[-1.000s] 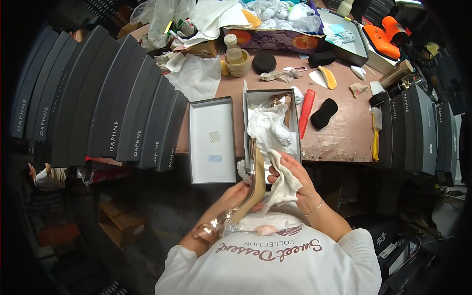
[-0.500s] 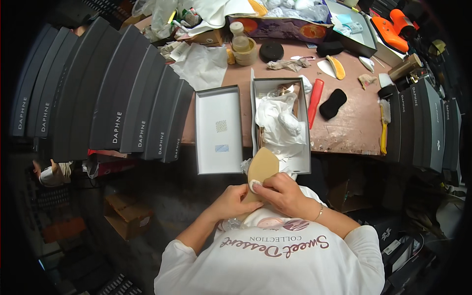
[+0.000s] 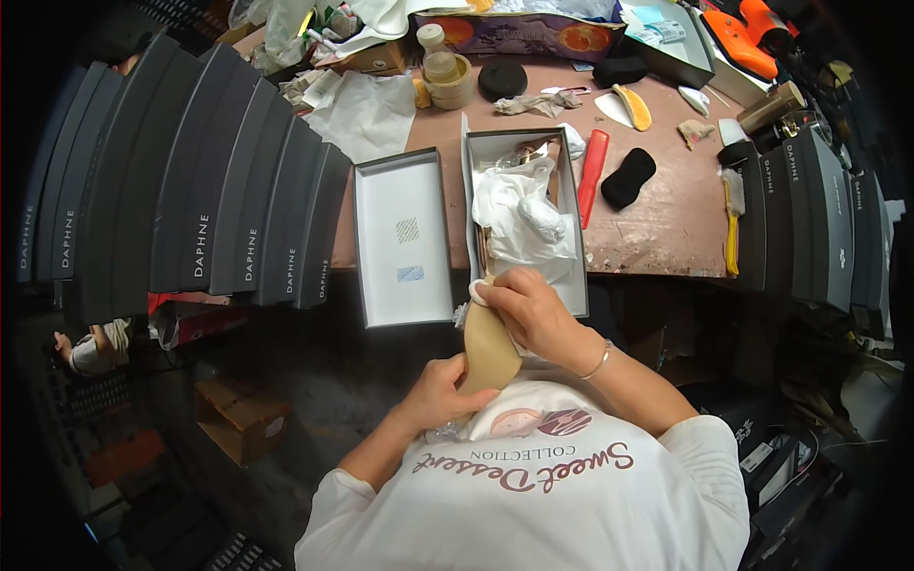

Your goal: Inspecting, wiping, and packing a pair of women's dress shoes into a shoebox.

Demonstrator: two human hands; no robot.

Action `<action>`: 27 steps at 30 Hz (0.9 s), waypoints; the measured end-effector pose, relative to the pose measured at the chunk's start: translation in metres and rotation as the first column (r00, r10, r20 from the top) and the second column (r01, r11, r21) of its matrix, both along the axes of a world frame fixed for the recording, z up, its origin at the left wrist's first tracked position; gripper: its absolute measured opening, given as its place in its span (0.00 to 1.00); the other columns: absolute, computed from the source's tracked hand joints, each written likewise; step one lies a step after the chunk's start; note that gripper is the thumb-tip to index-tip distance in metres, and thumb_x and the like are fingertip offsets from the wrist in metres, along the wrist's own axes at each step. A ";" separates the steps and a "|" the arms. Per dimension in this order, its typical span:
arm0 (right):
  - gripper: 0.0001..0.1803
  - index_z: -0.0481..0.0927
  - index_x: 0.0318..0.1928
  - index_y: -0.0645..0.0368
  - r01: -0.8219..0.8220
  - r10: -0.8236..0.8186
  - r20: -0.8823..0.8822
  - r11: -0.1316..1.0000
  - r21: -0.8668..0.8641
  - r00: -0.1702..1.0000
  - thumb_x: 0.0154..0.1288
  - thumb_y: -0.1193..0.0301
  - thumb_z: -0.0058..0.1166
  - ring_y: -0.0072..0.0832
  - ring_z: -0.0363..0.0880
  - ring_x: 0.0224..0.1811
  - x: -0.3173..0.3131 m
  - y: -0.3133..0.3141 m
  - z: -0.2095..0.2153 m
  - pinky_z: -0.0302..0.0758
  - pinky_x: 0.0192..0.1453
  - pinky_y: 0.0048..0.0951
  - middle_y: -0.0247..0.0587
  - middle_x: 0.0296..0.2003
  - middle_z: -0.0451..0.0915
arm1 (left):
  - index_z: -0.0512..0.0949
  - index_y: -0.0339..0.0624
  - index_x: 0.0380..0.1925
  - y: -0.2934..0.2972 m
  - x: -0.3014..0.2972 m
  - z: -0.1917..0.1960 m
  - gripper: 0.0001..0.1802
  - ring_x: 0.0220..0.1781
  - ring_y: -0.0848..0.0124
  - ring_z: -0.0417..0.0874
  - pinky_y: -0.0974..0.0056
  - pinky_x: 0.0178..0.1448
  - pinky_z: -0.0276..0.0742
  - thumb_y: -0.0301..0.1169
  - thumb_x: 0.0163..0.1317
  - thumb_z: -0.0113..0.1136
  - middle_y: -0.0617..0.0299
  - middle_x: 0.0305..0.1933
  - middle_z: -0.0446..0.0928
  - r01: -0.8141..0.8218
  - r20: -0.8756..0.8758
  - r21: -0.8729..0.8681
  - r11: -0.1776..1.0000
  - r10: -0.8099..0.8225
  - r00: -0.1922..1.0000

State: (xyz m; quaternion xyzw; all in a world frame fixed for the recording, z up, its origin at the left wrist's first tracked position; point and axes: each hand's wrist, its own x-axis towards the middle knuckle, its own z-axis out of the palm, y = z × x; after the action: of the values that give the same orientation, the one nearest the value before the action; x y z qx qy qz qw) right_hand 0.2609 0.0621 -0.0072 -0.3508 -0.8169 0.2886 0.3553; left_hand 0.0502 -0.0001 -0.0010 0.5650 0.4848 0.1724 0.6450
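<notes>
Close in front of my white shirt, a beige shoe is held with its smooth, sole-like face up and its pointed end toward the table. My left hand is closed around its near part. Pinched in the fingers of my right hand is a small white cloth wad, pressed against the far tip of the shoe. Just beyond, an open grey shoebox holds crumpled white tissue paper and part of something brown and shiny. Its lid, white inside, lies to the left.
Stacked dark shoeboxes wall off the left, with more boxes at the right. On the table lie a red-handled tool, a black pad, a yellow-handled brush, a jar and an orange tool.
My right hand has moved away from me along the shoe, taking the white wad from its middle to the far tip. The left hand keeps its hold. The whole view has shifted slightly.
</notes>
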 end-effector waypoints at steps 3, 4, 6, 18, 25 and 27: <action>0.21 0.79 0.52 0.59 -0.090 0.098 -0.076 0.991 0.099 0.992 0.54 0.78 0.58 0.37 0.72 0.34 -0.010 -0.018 0.004 0.70 0.40 0.35 0.42 0.33 0.73 | 0.78 0.32 0.44 0.006 -0.003 0.003 0.22 0.40 0.76 0.84 0.68 0.43 0.78 0.32 0.52 0.71 0.57 0.38 0.84 -0.032 0.024 0.048 0.998 0.031 0.999; 0.21 0.78 0.51 0.60 -0.122 0.134 -0.095 0.985 0.119 0.986 0.54 0.77 0.59 0.39 0.71 0.34 -0.012 -0.022 0.010 0.69 0.38 0.34 0.43 0.33 0.73 | 0.78 0.32 0.45 0.006 -0.005 0.000 0.22 0.40 0.76 0.84 0.68 0.44 0.78 0.32 0.52 0.71 0.57 0.38 0.84 -0.021 0.011 0.034 0.999 0.020 1.000; 0.21 0.78 0.51 0.60 0.005 -0.004 -0.037 1.000 0.026 0.999 0.54 0.77 0.59 0.39 0.72 0.33 -0.003 0.007 -0.007 0.70 0.38 0.36 0.43 0.32 0.73 | 0.78 0.32 0.46 0.005 -0.006 0.000 0.22 0.41 0.76 0.83 0.69 0.46 0.77 0.31 0.52 0.71 0.57 0.39 0.84 -0.023 0.015 0.026 0.999 0.023 1.000; 0.22 0.78 0.54 0.57 -0.094 0.096 -0.045 0.994 0.050 0.994 0.56 0.79 0.57 0.35 0.74 0.32 0.013 -0.028 0.001 0.70 0.35 0.35 0.42 0.33 0.76 | 0.78 0.32 0.48 0.005 -0.010 0.001 0.23 0.42 0.79 0.80 0.70 0.48 0.76 0.28 0.52 0.72 0.61 0.42 0.83 -0.125 0.160 -0.098 0.987 0.139 0.977; 0.18 0.81 0.51 0.59 0.302 -0.313 -0.191 0.949 -0.088 0.930 0.60 0.84 0.55 0.35 0.77 0.34 0.033 0.042 -0.003 0.73 0.38 0.28 0.44 0.34 0.76 | 0.79 0.32 0.45 0.037 -0.019 0.012 0.20 0.40 0.79 0.79 0.71 0.46 0.76 0.26 0.52 0.71 0.63 0.41 0.83 -0.043 0.089 0.076 0.996 0.036 0.995; 0.14 0.83 0.47 0.62 0.342 -0.370 -0.212 0.927 -0.155 0.905 0.61 0.84 0.54 0.33 0.76 0.34 0.045 0.046 -0.001 0.73 0.40 0.26 0.42 0.33 0.76 | 0.80 0.34 0.44 0.073 -0.025 0.033 0.18 0.43 0.76 0.81 0.68 0.48 0.76 0.28 0.54 0.69 0.59 0.41 0.83 -0.066 -0.163 0.047 0.997 0.073 0.984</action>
State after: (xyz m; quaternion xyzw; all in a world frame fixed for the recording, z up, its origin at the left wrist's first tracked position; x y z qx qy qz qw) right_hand 0.3059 0.1079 -0.0080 -0.4769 -0.6727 0.3050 0.4765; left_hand 0.0251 0.0724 0.0319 0.5732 0.5520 0.1576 0.5847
